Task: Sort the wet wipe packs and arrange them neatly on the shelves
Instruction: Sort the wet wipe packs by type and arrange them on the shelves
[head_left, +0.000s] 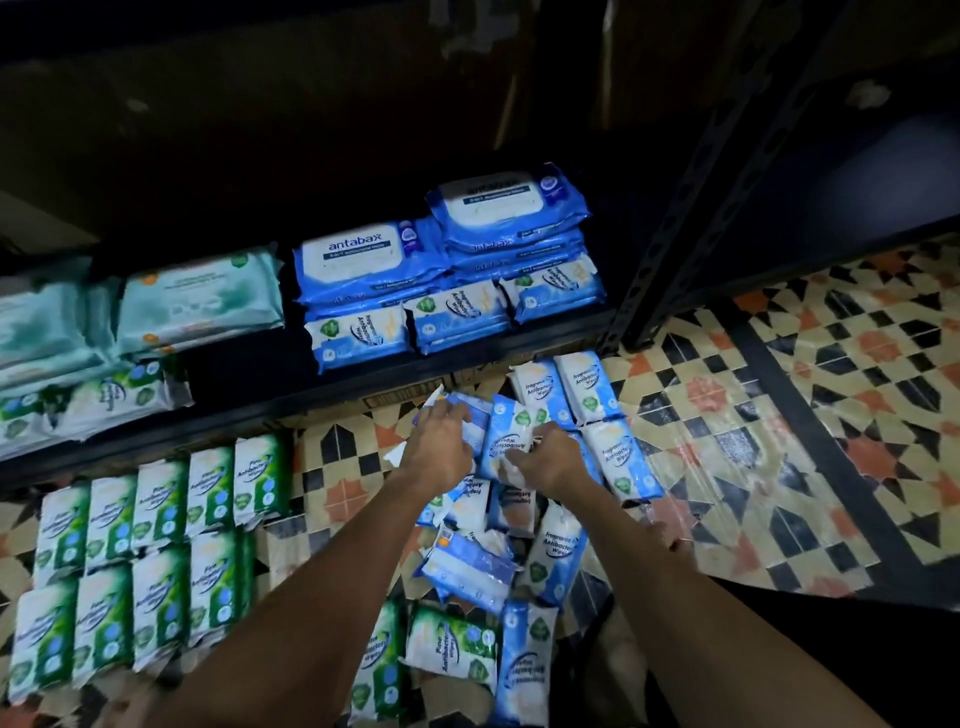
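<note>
Left hand (439, 441) and right hand (545, 460) both curled onto blue pack (506, 441) in floor pile — long axis pointing away toward shelf (249, 410); blue shelf row (457, 317) directly beyond, hands equally near.

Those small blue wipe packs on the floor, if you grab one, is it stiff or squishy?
Probably squishy: the blue pack under the right hand has crinkled film. Likely a bit slippery too, since the wrappers look glossy. It should not roll; the flat packs lie and stack steadily, like the row on the shelf.
</note>
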